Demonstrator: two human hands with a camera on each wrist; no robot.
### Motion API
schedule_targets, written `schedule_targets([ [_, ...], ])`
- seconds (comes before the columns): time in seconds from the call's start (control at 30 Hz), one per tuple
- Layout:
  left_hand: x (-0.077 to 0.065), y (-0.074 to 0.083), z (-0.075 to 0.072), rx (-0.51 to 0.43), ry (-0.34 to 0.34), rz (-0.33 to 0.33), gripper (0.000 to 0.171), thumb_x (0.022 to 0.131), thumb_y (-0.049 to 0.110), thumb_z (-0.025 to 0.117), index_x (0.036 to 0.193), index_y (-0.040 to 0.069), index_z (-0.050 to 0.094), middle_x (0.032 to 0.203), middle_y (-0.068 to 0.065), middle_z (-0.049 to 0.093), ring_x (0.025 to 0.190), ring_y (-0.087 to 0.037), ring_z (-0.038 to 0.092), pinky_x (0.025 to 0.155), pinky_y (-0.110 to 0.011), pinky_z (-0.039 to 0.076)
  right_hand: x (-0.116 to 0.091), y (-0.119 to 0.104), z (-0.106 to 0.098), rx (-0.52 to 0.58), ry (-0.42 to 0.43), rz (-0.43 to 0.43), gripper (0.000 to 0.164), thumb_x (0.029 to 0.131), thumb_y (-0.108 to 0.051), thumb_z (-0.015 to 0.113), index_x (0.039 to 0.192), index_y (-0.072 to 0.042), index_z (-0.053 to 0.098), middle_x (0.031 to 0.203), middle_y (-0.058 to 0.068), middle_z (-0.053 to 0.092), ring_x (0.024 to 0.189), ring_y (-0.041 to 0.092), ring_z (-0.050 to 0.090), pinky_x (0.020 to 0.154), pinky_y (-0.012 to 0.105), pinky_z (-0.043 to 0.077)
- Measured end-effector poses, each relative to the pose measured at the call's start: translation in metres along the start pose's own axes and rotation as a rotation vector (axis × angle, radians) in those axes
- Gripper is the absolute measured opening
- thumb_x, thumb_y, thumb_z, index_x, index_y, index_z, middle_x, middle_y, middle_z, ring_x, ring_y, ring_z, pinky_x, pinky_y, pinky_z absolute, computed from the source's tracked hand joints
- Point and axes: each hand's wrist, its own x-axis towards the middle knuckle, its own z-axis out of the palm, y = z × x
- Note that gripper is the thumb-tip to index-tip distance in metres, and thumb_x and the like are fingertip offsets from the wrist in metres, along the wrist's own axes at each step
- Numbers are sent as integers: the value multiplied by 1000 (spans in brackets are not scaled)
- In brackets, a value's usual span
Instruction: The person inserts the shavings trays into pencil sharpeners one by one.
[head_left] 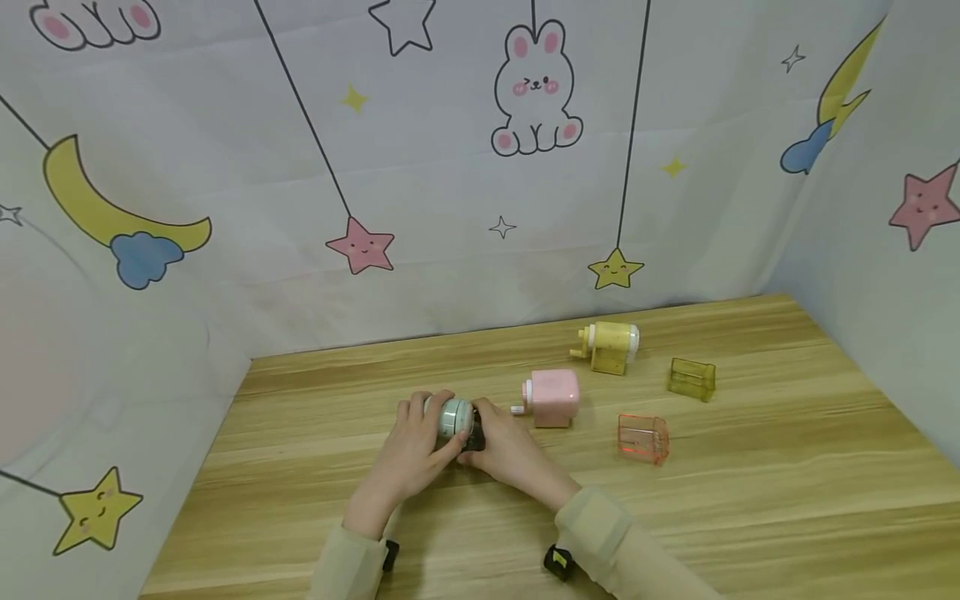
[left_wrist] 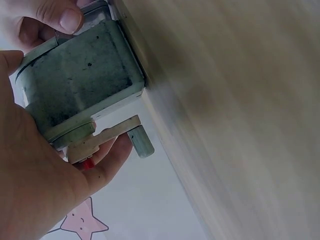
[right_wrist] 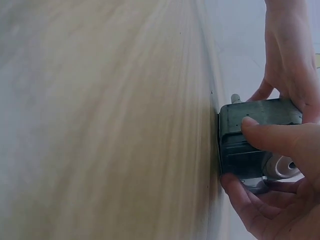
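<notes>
The left fingers (left_wrist: 111, 162) grip the green sharpener (left_wrist: 82, 77), the right fingers (right_wrist: 245, 202) its dark end (right_wrist: 242, 162); even pressure between them is best.

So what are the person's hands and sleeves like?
The left hand and right hand wear no gloves. The left sleeve and right sleeve are pale beige. A small black piece shows beside the left cuff; another black piece, with a yellow-green patch, beside the right.

No readable lettering here, no legible label, brand, number or sign, not a word to call out from any view!
</notes>
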Motion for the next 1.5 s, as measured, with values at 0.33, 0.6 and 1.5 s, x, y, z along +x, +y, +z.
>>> schedule_targets([
  [0.33, 0, 0, 0, 0, -10, -6, 57, 90, 49, 41, 132, 11, 35, 118, -19, 40, 96, -30, 36, 72, -43, 47, 2, -1, 2, 9, 17, -50, 67, 71, -32, 75, 120, -1, 43, 107, 14, 61, 92, 21, 56, 75, 40, 53],
  [0.6, 1, -1, 2, -3, -12, -5, 57, 90, 50, 40, 131, 11, 35, 118, -19, 39, 98, -31, 36, 73, -44, 47, 5, -2, 4, -15, 38, -72, 64, 71, -33, 75, 118, 0, 44, 102, 14, 62, 86, 19, 57, 71, 37, 53],
  [1.5, 0, -1, 1, -13, -2, -4, 56, 90, 49, 42, 132, 11, 35, 120, -20, 39, 100, -31, 36, 73, -43, 47, 7, -4, 6, -12, 21, -58, 67, 71, -36, 74, 118, 0, 43, 101, 14, 63, 85, 18, 58, 69, 36, 53],
])
